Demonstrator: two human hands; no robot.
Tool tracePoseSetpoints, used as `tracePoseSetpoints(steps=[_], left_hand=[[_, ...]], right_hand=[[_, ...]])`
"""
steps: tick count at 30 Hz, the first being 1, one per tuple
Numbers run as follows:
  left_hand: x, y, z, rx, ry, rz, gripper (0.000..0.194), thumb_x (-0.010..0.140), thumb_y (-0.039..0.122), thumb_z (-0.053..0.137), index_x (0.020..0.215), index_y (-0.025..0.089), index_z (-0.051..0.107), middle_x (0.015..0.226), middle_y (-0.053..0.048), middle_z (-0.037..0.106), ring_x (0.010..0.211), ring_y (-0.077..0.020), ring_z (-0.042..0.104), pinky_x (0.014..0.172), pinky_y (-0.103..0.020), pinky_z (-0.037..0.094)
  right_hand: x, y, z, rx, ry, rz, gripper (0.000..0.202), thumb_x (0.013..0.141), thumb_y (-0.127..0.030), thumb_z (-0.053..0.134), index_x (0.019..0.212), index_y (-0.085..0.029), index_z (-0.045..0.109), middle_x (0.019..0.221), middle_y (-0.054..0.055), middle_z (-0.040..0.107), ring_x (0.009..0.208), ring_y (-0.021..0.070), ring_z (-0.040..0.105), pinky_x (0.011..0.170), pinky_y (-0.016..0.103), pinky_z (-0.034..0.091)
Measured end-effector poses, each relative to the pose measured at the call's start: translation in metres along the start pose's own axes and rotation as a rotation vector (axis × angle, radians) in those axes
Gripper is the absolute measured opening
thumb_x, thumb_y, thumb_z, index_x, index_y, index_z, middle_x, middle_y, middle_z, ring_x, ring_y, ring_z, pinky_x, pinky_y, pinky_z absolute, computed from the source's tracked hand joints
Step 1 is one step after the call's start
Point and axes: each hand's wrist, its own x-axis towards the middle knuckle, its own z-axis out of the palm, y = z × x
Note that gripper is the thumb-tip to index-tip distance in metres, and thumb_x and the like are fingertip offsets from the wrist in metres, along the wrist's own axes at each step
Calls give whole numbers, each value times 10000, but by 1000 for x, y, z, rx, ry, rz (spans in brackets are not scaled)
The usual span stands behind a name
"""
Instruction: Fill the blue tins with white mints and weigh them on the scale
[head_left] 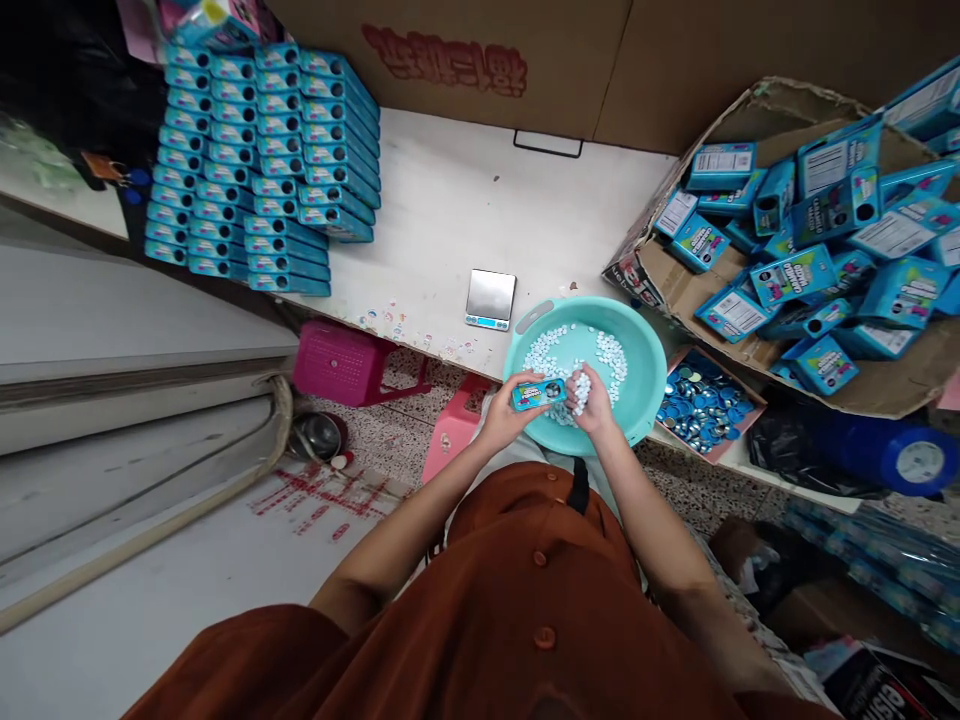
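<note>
Apparently mid-filling: left hand (501, 408) clasped a small blue box (538, 393), right hand (592, 398) closed on white pellets (582, 385) just beside; called for tipping pellets inside.

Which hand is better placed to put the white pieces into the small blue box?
Right. The right hand already holds white pieces over the teal basin, right beside the small blue box, which the left hand grips.

Over the teal basin (645, 345) we hold a small blue box (538, 394) in our left hand (504, 412); our right hand (592, 398) cups white pellets (582, 384). A scale (490, 299) sits just left of the basin.
</note>
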Motion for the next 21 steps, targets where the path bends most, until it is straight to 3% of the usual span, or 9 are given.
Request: tracePoseSetpoints(steps=[4, 7, 10, 14, 21], left_hand=[[-1, 8, 10, 74, -29, 46, 363, 764, 340, 747, 1068, 213, 594, 1146, -98, 653, 1121, -235, 609, 1001, -408, 464], [0, 19, 18, 184, -76, 125, 320, 774, 299, 739, 1060, 235, 611, 1134, -78, 666, 1111, -243, 602, 1008, -428, 440], [0, 32, 26, 271, -102, 170, 324, 769, 275, 742, 1066, 245, 614, 1114, -63, 677, 1083, -248, 601, 983, -432, 435], [0, 42, 33, 289, -115, 172, 322, 769, 297, 738, 1065, 242, 624, 1096, -62, 679, 1066, -251, 608, 954, -412, 448], [3, 41, 40, 204, -119, 158, 331, 755, 343, 741, 1053, 240, 643, 1077, -65, 685, 1038, -256, 627, 934, -391, 462]], right_hand=[[-28, -45, 3, 227, -36, -97, 339, 840, -510, 553, 685, -232, 435, 548, -81, 384, 398, 65, 294, 344, 170, 258], [-48, -60, 13, 384, -59, -172, 323, 880, -473, 525, 687, -227, 446, 552, -80, 390, 394, 57, 290, 350, 159, 268], [-63, -62, 25, 441, -18, -296, 352, 887, -465, 537, 650, -214, 471, 547, -65, 426, 414, 56, 355, 383, 164, 321], [-76, -58, 34, 314, 55, -499, 405, 863, -512, 575, 607, -210, 491, 575, -35, 480, 529, 80, 482, 521, 199, 437], [-82, -61, 36, 203, 118, -579, 515, 863, -585, 528, 528, -215, 399, 516, -44, 392, 497, 90, 443, 540, 239, 433]])
